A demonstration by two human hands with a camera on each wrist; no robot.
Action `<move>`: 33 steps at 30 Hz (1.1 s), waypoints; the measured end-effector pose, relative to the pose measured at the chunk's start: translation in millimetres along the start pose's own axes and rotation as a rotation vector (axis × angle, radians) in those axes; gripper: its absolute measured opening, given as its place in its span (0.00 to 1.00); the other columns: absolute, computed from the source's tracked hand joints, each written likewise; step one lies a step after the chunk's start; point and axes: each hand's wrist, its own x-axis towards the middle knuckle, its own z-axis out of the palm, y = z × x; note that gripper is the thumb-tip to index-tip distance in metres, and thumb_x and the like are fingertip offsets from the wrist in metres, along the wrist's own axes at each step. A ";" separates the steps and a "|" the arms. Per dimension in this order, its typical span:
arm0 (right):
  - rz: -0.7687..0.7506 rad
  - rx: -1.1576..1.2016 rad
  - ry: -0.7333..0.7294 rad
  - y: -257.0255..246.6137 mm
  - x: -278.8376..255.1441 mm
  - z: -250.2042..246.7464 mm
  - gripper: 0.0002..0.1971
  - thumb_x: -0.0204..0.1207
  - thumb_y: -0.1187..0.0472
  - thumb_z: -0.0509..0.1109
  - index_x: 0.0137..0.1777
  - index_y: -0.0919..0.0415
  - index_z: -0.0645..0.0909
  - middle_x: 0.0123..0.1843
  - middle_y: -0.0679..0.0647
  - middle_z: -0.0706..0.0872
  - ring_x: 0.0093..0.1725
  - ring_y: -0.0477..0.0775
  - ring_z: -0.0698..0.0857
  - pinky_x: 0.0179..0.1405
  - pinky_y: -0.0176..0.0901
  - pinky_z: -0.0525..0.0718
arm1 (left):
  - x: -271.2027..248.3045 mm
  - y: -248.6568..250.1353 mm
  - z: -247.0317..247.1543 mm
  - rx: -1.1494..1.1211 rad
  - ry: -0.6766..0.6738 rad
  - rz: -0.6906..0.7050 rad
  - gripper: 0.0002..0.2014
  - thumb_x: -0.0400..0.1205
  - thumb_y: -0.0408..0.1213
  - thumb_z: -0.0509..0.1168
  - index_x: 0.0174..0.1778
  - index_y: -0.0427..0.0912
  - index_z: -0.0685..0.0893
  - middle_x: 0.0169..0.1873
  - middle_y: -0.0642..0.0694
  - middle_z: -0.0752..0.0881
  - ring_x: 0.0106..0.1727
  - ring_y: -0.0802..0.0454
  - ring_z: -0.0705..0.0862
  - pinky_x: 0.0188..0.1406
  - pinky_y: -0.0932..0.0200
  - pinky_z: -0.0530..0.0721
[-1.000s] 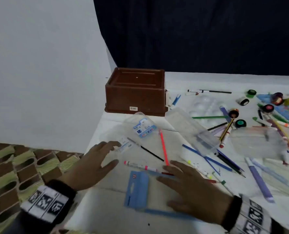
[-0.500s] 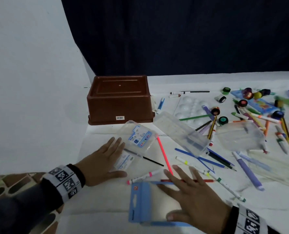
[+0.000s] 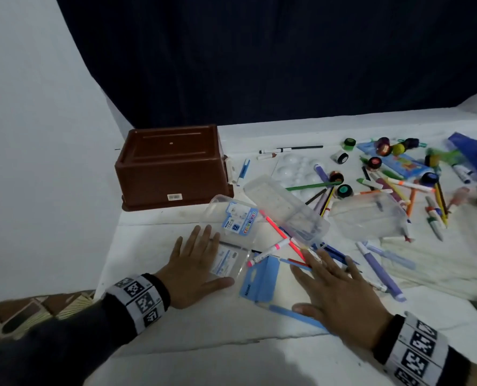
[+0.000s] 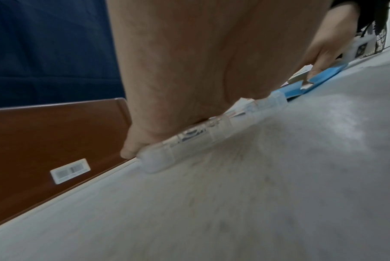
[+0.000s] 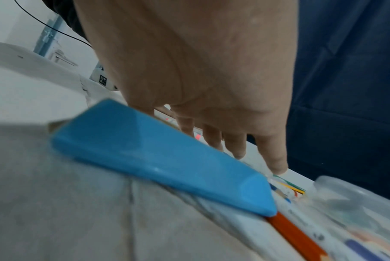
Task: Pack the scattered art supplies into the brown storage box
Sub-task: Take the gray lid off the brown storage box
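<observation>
The brown storage box (image 3: 173, 162) stands upside down at the table's back left; its labelled side (image 4: 44, 141) shows in the left wrist view. My left hand (image 3: 195, 263) lies flat, fingers straight, on a clear pen case (image 3: 231, 238) with a blue label. From the left wrist, the palm (image 4: 189, 79) presses the case (image 4: 189, 141) onto the cloth. My right hand (image 3: 335, 288) lies flat with spread fingers across a blue case (image 3: 261, 277) and loose pens. The right wrist view shows the fingers (image 5: 276, 159) touching pens beyond the blue case (image 5: 162, 159).
Two clear trays (image 3: 284, 210) (image 3: 368, 215) lie among several markers, pencils and paint pots (image 3: 343, 190) on the right half. A white palette (image 3: 296, 168) sits behind them. A purple marker (image 3: 379, 271) lies right of my right hand. The table's left edge borders patterned flooring (image 3: 22, 310).
My left hand slid right onto the clear pen case. My right hand moved forward over the pens. The pink-tipped marker turned and shifted toward the trays. The head view swung right.
</observation>
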 end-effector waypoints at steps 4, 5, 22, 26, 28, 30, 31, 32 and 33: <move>0.030 0.020 -0.024 17.6 1.9 -4.4 0.39 0.78 0.27 0.43 0.68 0.51 0.83 0.74 0.60 0.79 0.70 0.66 0.81 0.57 0.70 0.84 | 18.8 22.1 -2.9 -0.024 0.022 -0.008 0.56 0.70 0.80 0.35 0.85 0.45 0.29 0.83 0.44 0.25 0.84 0.44 0.25 0.85 0.37 0.38; 0.033 0.020 -0.027 21.6 2.3 -5.6 0.39 0.78 0.27 0.42 0.67 0.51 0.84 0.73 0.61 0.81 0.68 0.66 0.83 0.55 0.69 0.86 | 23.8 25.8 -3.3 -0.026 0.029 -0.006 0.56 0.70 0.81 0.35 0.85 0.45 0.29 0.83 0.44 0.25 0.84 0.43 0.25 0.85 0.37 0.39; 0.007 0.112 0.006 63.1 24.1 -36.1 0.34 0.78 0.33 0.61 0.77 0.53 0.67 0.88 0.44 0.45 0.86 0.53 0.48 0.80 0.59 0.59 | 90.7 73.5 -30.0 -0.114 0.051 -0.195 0.72 0.46 0.86 0.18 0.86 0.45 0.33 0.85 0.41 0.30 0.86 0.40 0.30 0.84 0.37 0.41; -0.012 0.104 -0.074 69.1 26.7 -34.8 0.35 0.80 0.35 0.59 0.82 0.54 0.62 0.88 0.47 0.45 0.86 0.53 0.46 0.82 0.62 0.56 | 88.7 81.9 -31.7 -0.116 0.042 -0.193 0.57 0.71 0.82 0.36 0.86 0.43 0.32 0.85 0.41 0.29 0.85 0.41 0.29 0.85 0.37 0.39; -0.019 0.113 -0.081 72.7 25.1 -37.4 0.35 0.81 0.37 0.60 0.82 0.53 0.60 0.88 0.48 0.47 0.86 0.52 0.47 0.83 0.60 0.55 | 86.9 87.9 -32.7 -0.117 0.049 -0.181 0.51 0.80 0.74 0.46 0.86 0.43 0.33 0.85 0.42 0.29 0.85 0.42 0.29 0.85 0.38 0.39; -0.029 0.144 -0.053 75.3 22.9 -39.3 0.34 0.80 0.37 0.61 0.82 0.51 0.60 0.88 0.47 0.49 0.86 0.51 0.48 0.82 0.58 0.55 | 88.5 91.8 -34.2 -0.113 0.053 -0.188 0.50 0.80 0.73 0.48 0.86 0.42 0.33 0.85 0.42 0.29 0.85 0.41 0.29 0.85 0.37 0.39; -0.038 0.164 -0.036 76.1 22.3 -39.5 0.34 0.80 0.37 0.62 0.82 0.50 0.60 0.87 0.46 0.51 0.86 0.51 0.49 0.82 0.58 0.56 | 90.8 92.7 -34.8 -0.114 0.051 -0.195 0.51 0.80 0.73 0.48 0.86 0.42 0.34 0.85 0.42 0.30 0.85 0.41 0.29 0.85 0.37 0.40; -0.044 0.186 -0.024 76.1 22.1 -40.2 0.34 0.79 0.38 0.64 0.82 0.49 0.60 0.87 0.46 0.52 0.86 0.51 0.50 0.81 0.57 0.57 | 92.7 93.3 -36.0 -0.118 0.046 -0.204 0.51 0.80 0.73 0.48 0.86 0.42 0.34 0.85 0.42 0.29 0.85 0.41 0.29 0.84 0.37 0.40; -0.047 0.210 -0.014 75.7 21.7 -41.3 0.35 0.78 0.39 0.65 0.82 0.47 0.59 0.86 0.45 0.54 0.85 0.50 0.51 0.81 0.56 0.58 | 94.4 93.9 -36.9 -0.123 0.044 -0.211 0.51 0.80 0.73 0.48 0.86 0.42 0.34 0.85 0.42 0.29 0.85 0.41 0.29 0.84 0.36 0.40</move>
